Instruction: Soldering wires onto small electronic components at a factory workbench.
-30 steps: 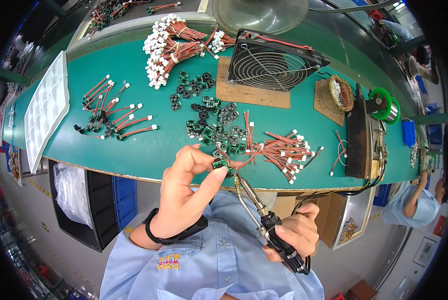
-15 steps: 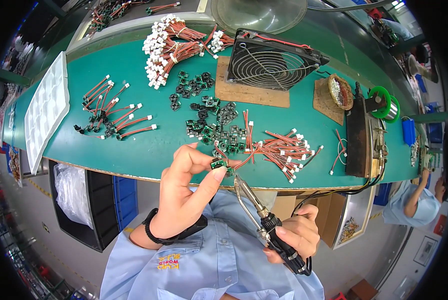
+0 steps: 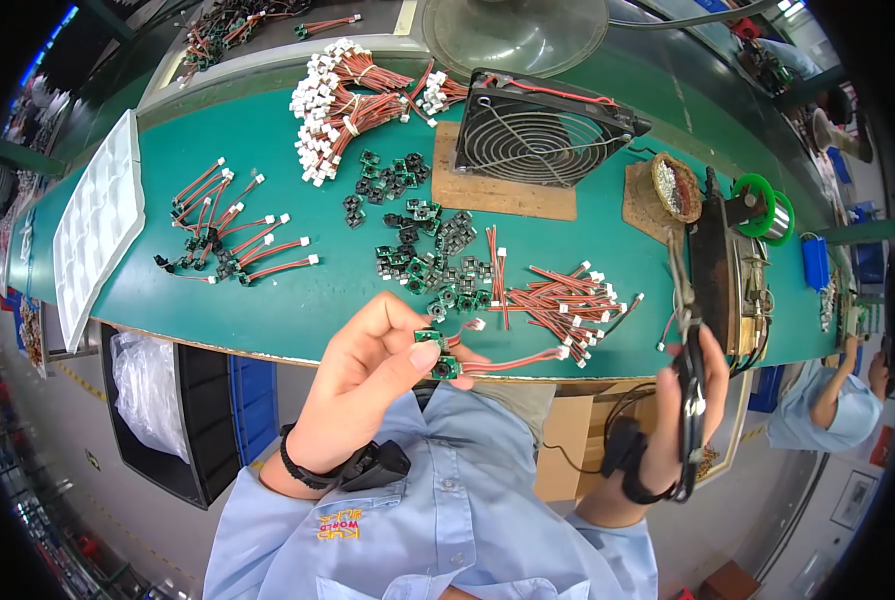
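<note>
My left hand (image 3: 368,385) pinches two small green circuit boards (image 3: 447,369) between thumb and fingers, just over the table's near edge. Red and black wires (image 3: 516,363) with white plugs stick out from the boards to the right. In my right hand (image 3: 710,385) is a soldering iron (image 3: 690,375), gripped by its black handle and raised upright. Its metal end points away from me, at the lower edge of a round dish (image 3: 690,206) holding silvery bits; whether the tip touches the dish I cannot tell.
Loose circuit boards (image 3: 458,232) and a pile of cut wires (image 3: 568,300) cover the middle. Wired boards (image 3: 208,240) lie left beside a white tray (image 3: 98,230). Behind are bundled wires (image 3: 353,100) and a fan (image 3: 543,135). A green solder reel (image 3: 765,208) stands right.
My right hand has carried the soldering iron away from the boards, right and farther off to the dish. My left hand still holds the boards, their wires now turned more to the right.
</note>
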`<move>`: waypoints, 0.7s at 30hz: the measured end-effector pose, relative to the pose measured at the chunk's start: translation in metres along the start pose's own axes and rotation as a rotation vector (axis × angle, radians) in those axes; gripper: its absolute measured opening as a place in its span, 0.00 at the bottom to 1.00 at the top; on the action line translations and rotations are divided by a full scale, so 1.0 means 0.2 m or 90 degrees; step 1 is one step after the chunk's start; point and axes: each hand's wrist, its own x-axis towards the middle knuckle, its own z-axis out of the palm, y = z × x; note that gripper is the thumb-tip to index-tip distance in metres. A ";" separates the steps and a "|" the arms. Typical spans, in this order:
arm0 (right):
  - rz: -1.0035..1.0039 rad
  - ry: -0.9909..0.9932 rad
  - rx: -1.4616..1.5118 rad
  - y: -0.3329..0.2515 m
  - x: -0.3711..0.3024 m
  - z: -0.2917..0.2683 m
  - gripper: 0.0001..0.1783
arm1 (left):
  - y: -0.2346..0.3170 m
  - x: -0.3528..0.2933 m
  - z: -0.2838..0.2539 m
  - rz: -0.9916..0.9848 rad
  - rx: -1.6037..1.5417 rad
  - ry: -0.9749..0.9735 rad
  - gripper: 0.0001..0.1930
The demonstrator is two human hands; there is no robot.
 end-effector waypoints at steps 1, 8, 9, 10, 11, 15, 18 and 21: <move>0.011 -0.036 -0.010 0.01 0.07 -0.03 0.26 | 0.00 0.00 0.00 0.002 0.000 -0.001 0.06; 0.022 -0.115 -0.073 0.14 0.34 -0.02 0.24 | 0.01 -0.03 -0.02 0.031 -0.056 -0.043 0.04; 0.060 -0.114 -0.023 0.14 0.35 -0.01 0.23 | 0.00 -0.02 -0.02 0.031 -0.065 -0.060 0.04; 0.059 -0.105 -0.032 0.15 0.34 0.00 0.23 | 0.01 -0.03 -0.03 0.030 -0.035 -0.026 0.05; 0.049 -0.113 -0.051 0.15 0.34 0.02 0.23 | 0.02 -0.04 -0.03 0.030 -0.004 0.008 0.06; 0.028 -0.091 -0.071 0.06 0.31 0.03 0.22 | 0.00 0.00 -0.01 0.037 0.019 0.057 0.06; 0.007 0.040 0.003 -0.04 0.12 0.02 0.22 | -0.02 -0.01 0.00 0.053 0.028 0.087 0.06; -0.196 -0.100 0.202 0.03 -0.07 -0.02 0.25 | -0.05 0.03 -0.01 0.067 0.049 0.083 0.05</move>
